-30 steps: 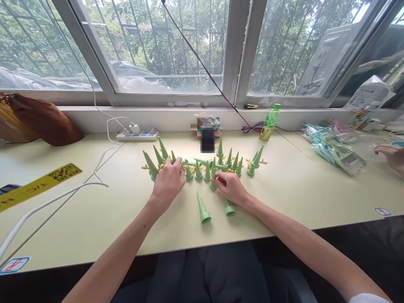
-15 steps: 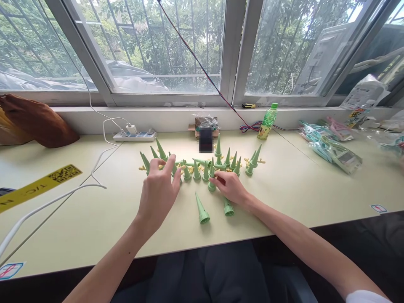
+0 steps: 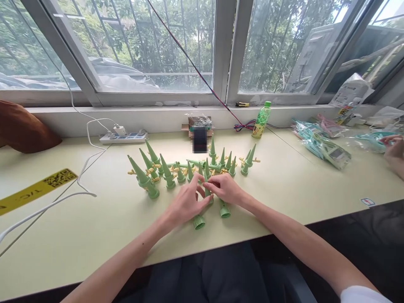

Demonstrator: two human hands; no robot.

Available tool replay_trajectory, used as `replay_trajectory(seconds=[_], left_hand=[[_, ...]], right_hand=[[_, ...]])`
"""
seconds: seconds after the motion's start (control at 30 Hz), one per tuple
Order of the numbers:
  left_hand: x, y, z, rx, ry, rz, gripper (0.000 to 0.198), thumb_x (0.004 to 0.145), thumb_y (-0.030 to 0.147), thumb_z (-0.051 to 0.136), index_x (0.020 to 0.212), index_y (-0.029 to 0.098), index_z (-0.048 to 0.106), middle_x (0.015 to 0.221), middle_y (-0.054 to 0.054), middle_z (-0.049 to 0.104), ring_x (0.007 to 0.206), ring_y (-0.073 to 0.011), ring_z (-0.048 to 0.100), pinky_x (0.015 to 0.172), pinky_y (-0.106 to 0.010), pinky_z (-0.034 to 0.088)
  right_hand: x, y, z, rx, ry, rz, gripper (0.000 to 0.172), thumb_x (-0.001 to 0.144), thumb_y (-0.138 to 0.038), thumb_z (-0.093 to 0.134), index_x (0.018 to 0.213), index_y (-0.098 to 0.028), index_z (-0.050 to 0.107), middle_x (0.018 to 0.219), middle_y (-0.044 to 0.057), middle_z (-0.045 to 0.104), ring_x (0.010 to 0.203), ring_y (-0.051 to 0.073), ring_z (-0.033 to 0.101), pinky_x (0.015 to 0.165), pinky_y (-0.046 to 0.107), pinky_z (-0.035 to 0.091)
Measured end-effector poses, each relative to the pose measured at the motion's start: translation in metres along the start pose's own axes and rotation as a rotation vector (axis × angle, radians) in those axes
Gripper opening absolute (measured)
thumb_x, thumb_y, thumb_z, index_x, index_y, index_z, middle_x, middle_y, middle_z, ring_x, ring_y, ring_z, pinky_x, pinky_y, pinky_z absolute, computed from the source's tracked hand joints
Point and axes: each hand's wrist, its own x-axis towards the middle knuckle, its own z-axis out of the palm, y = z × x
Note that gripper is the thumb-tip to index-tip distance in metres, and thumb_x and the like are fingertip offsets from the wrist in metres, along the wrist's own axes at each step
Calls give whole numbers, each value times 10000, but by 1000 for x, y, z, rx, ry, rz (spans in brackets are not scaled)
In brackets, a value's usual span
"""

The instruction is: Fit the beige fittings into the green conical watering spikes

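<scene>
My right hand [image 3: 229, 188] pinches an upright green watering spike [image 3: 207, 193], a pointed plastic cone with a collar. My left hand [image 3: 189, 198] is beside it, thumb at the spike's lower part and fingers curled at its other side; the fingers partly hide it. Two more green spikes lie on their sides just in front: one open base [image 3: 199, 222] shows under my left hand, another spike [image 3: 224, 210] below my right. Behind my hands stand several green spikes [image 3: 168, 174], some with small yellow valves [image 3: 151, 171] at their sides.
A pale table [image 3: 120, 235] runs along the window. At the back are a power strip [image 3: 124, 137], a small box [image 3: 200, 134] and a green drink bottle [image 3: 261, 120]. Bagged items [image 3: 328, 147] lie at right, near another person's hand [image 3: 395, 149]. A white cable [image 3: 86, 168] crosses the left side.
My left hand has left the spikes on the left and come right, to the spike at my right hand. That spike is nearer the table's front. Another person's hand has appeared at right.
</scene>
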Motion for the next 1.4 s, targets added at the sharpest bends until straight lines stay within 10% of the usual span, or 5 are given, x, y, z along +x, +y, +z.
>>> replay_trajectory(seconds=[0.43,1.4], left_hand=[[1,-7,-10,80,-92,146,200,927,368,486,891,198,585,563,50,556,503,-92,409,517,-229,312],[3,-9,-4,294,87,237,353,983,379,407,783,183,621,549,23,488,523,-119,449,554,-237,330]], right_hand=[[-2,16,-41,-201,382,75,339,960,-379,486,731,-170,623,538,-18,488,499,114,404,528,241,349],[-5,27,-41,-563,33,318,197,922,-233,560,1035,-190,716,745,60,705,651,189,625,603,267,415]])
